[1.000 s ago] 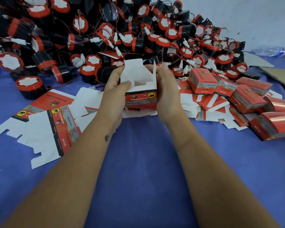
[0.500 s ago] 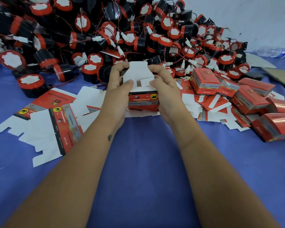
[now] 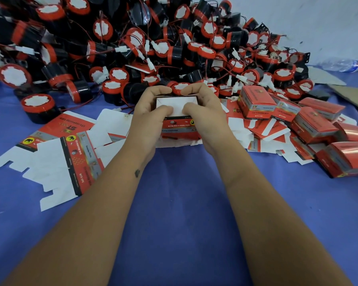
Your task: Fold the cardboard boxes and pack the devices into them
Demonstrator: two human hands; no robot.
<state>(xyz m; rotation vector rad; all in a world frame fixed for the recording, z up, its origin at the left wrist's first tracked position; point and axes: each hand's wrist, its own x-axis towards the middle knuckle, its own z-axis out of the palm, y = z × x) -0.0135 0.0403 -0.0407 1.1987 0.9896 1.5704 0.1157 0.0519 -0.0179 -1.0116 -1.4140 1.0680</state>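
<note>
A small red cardboard box (image 3: 179, 125) stands on the blue cloth at the centre. My left hand (image 3: 147, 114) grips its left side and my right hand (image 3: 207, 112) grips its right side. Both thumbs press the white end flaps (image 3: 177, 104) down flat on top, fingers curled round the far edge. Behind it rises a big heap of black and red round devices (image 3: 132, 48) with red wires and white plugs. What the box holds is hidden.
Flat unfolded box blanks (image 3: 58, 159) lie at the left and more (image 3: 262, 131) under the box to the right. Several closed red boxes (image 3: 314, 124) are piled at the right. A plastic bottle (image 3: 343, 65) and brown cardboard (image 3: 355, 96) lie far right.
The upright white flaps have been folded down flat onto the box top. Both thumbs moved inward over them and my fingers closed round the far edge.
</note>
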